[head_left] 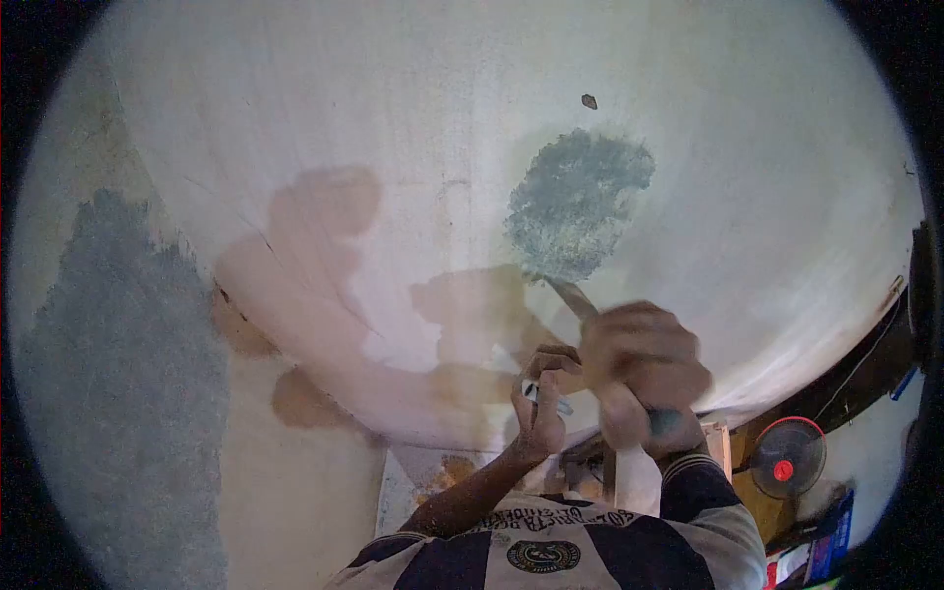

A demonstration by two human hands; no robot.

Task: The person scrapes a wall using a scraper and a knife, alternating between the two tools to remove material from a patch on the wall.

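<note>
My right hand (644, 359), blurred by motion, is closed around a flat, narrow brownish tool (572, 298). The tool's tip reaches the lower edge of a rough grey-green patch (580, 202) on the pale wall (423, 108). I cannot make out whether it is a brush or a scraper. Lower and to the left, my left hand (544, 398) is curled around a small whitish object (532, 391) with a dark mark; most of it is hidden by the fingers. Shadows of both arms fall across the wall.
Another large grey area (128, 393) covers the wall on the left. A small dark chip mark (589, 101) sits above the patch. At lower right stands a red-rimmed fan (787, 458), with blue items (831, 541) below it and a hanging wire (865, 354) nearby.
</note>
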